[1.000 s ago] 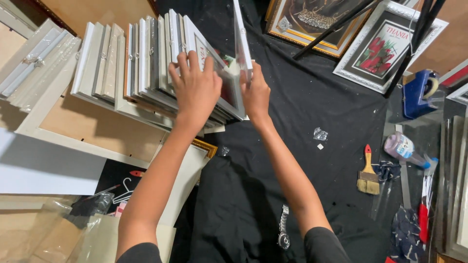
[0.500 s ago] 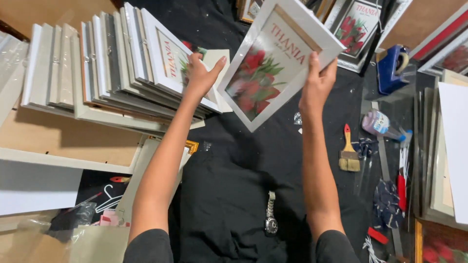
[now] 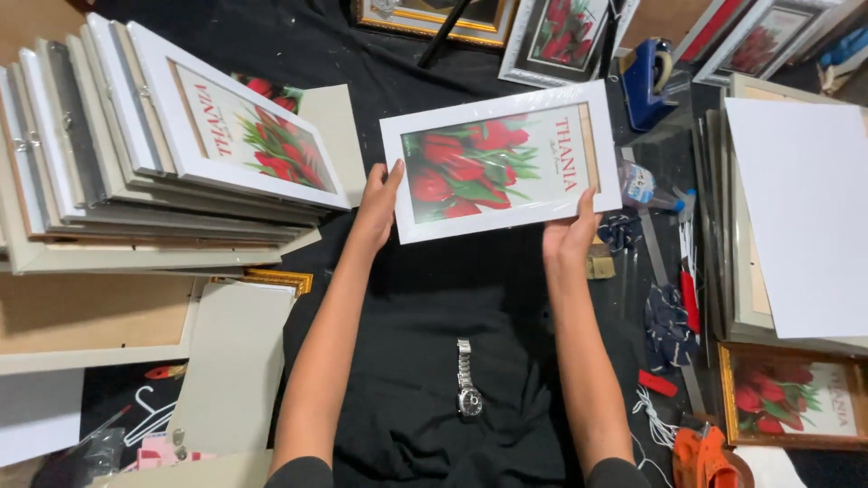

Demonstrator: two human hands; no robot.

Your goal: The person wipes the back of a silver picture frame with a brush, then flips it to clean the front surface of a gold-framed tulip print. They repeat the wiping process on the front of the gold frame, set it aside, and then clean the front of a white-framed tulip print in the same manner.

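A white picture frame with a print of red tulips, wrapped in clear film, is held flat above the black cloth. My left hand grips its left edge and my right hand grips its lower right edge. To the left leans a row of several white frames; the front one shows the same tulip print.
A silver wristwatch lies on the cloth between my forearms. At right are a blue tape dispenser, a glue bottle, tools, a stack of boards under a white sheet and a gold-framed tulip print. More framed prints lie at the top.
Both hands pulled one frame out of the leaning row, turned it face up and brought it down level in front of me.
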